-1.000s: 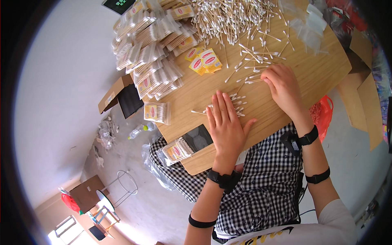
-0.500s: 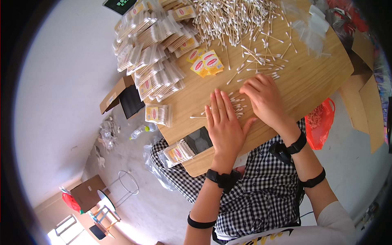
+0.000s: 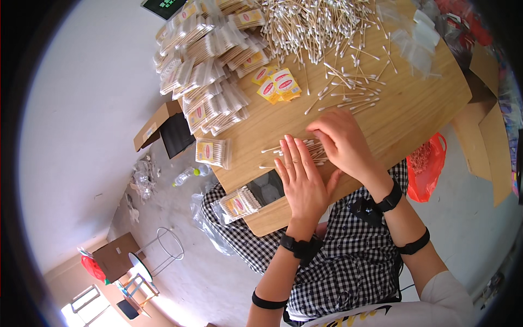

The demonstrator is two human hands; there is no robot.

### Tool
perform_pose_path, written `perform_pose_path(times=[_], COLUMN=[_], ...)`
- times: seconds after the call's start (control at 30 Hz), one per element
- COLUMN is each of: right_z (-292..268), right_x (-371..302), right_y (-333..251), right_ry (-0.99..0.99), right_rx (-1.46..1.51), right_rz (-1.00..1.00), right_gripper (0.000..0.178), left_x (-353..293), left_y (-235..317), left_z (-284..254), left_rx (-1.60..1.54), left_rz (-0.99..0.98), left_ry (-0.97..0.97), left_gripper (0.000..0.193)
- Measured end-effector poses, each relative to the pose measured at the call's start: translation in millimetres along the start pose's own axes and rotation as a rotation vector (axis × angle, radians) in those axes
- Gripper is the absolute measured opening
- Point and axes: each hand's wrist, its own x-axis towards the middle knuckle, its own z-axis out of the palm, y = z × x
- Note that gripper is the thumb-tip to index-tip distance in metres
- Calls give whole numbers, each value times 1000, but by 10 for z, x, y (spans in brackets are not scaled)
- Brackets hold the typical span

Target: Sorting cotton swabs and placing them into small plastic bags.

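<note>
Head view: small bunch of cotton swabs (image 3: pixel 316 149) on the table (image 3: pixel 419 103); landmark for all places below.
Left hand (image 3: pixel 302 177): laid over the bunch, fingers straight and together, thumb apart; no grip visible.
Right hand (image 3: pixel 342 139): just right of the bunch, fingers curled; whether a swab is pinched cannot be told.
Bunch status: unbagged; judged part-gathered, with swab ends still uneven.
Single packet (image 3: pixel 212 153): left of the bunch; filled, yellow card inside.
Edge packet (image 3: pixel 238 204): nearer the person and left of the bunch, beside a dark panel (image 3: pixel 267 187); filled.
Cards (image 3: pixel 284 85): beyond the bunch, slightly left; a few loose, not yet packed.
Scattered swabs (image 3: pixel 354 86): beyond the bunch, to the right; still loose.
Done: large packet pile (image 3: pixel 207 62), far left of the bunch; judged finished stock.
Left over: large swab heap (image 3: pixel 316 27), well beyond the bunch; judged considerable work remaining.
Clear bags (image 3: pixel 409 50): far right of the bunch; apparently unfilled.
</note>
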Motion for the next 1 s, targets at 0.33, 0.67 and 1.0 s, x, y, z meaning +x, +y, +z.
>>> perform_pose_path(times=[0.33,0.67,1.0], right_z=[-117,-125,-140], right_x=[-341,-361,-361], right_y=[72,81,60], right_ry=[211,187,113], right_rx=[174,69,54], right_rz=[280,209,184], right_gripper=[10,13,18], left_x=[428,-130,200], left_y=[-107,243,106], left_z=[-37,-68,-38], left_rx=[136,12,76], left_rz=[81,33,26], left_ry=[-74,-151,-104], left_gripper=[107,109,104])
